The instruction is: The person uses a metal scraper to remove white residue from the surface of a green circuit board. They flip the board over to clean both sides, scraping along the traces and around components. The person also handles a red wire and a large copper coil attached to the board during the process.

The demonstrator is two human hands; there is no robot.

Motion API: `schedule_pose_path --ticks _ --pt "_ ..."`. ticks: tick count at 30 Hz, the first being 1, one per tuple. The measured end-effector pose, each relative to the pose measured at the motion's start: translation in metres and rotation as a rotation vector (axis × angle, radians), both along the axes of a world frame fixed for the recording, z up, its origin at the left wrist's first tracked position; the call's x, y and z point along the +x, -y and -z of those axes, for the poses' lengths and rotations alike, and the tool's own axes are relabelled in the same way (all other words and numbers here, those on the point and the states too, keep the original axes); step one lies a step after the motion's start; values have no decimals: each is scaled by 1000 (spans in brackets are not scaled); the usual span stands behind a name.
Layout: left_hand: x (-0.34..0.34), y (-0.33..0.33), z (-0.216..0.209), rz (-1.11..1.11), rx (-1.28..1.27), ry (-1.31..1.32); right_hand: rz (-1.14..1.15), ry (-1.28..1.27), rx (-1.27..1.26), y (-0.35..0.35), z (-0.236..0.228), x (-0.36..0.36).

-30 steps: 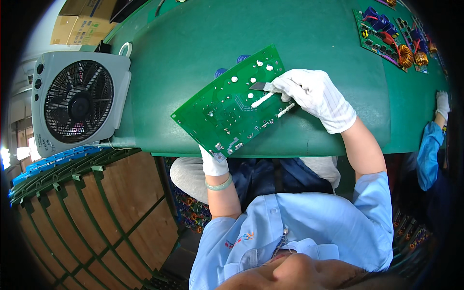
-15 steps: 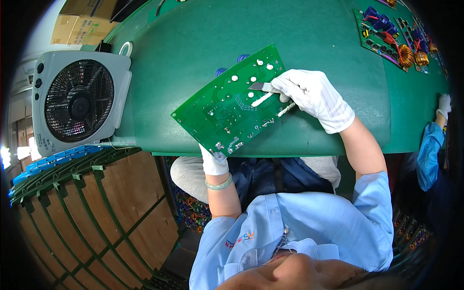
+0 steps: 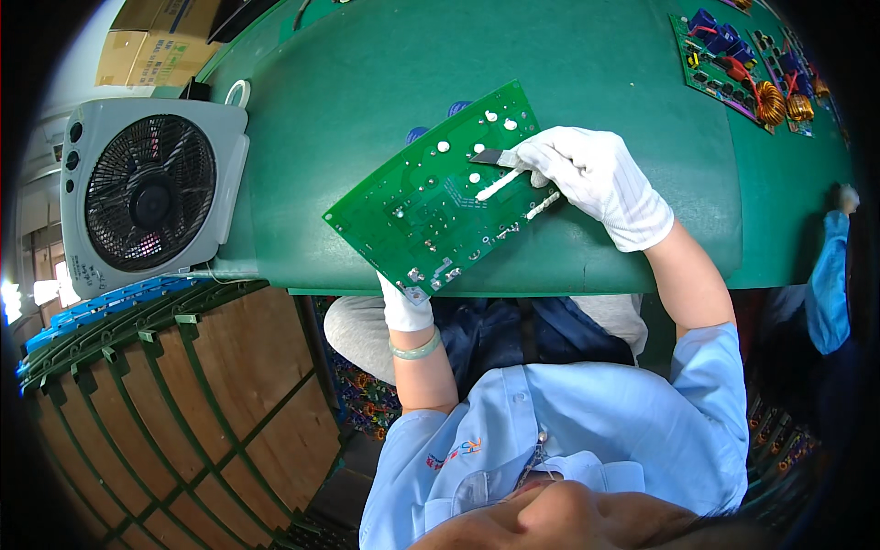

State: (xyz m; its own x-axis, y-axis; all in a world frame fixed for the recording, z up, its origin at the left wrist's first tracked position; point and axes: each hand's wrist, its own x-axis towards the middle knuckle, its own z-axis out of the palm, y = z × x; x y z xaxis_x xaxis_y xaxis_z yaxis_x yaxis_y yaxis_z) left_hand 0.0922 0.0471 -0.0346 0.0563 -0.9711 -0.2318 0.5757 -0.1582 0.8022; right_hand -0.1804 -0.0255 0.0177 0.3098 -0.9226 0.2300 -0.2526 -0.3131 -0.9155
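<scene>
My left hand (image 3: 406, 312), in a white glove, grips a green circuit board (image 3: 371, 215) at its near edge; the fingers are hidden beneath it. The board is tilted, its solder side up, with white blobs and white strips on it. Two blue parts (image 3: 416, 134) peek out past its far edge. Above the board's right part, my gloved right hand (image 3: 591, 179) is closed on a small dark blade (image 3: 486, 157) with a pale wrapped end. The blade's tip lies close to the white blobs; whether it touches the board I cannot tell.
A grey box fan (image 3: 151, 197) stands at the left of the green table mat (image 3: 596, 69). Populated circuit boards (image 3: 724, 64) lie at the far right, near a co-worker's arm (image 3: 830, 284). Cardboard boxes (image 3: 151, 55) sit at the far left; a green rack (image 3: 188, 403) stands below the fan.
The blade and my right hand have shifted slightly, and the blade's flat side looks darker. The board has moved a little. The co-worker's hand at the right has changed position.
</scene>
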Motion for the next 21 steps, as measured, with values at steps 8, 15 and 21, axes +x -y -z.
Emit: schedule_pose_path --ticks 8,15,21 --pt "-3 3 -4 -4 52 -8 46 -158 -327 2 16 1" --pt "0 3 -1 21 34 -19 53 -208 -402 2 15 2" --pt "5 3 6 32 16 -74 36 -142 -289 1 11 1"
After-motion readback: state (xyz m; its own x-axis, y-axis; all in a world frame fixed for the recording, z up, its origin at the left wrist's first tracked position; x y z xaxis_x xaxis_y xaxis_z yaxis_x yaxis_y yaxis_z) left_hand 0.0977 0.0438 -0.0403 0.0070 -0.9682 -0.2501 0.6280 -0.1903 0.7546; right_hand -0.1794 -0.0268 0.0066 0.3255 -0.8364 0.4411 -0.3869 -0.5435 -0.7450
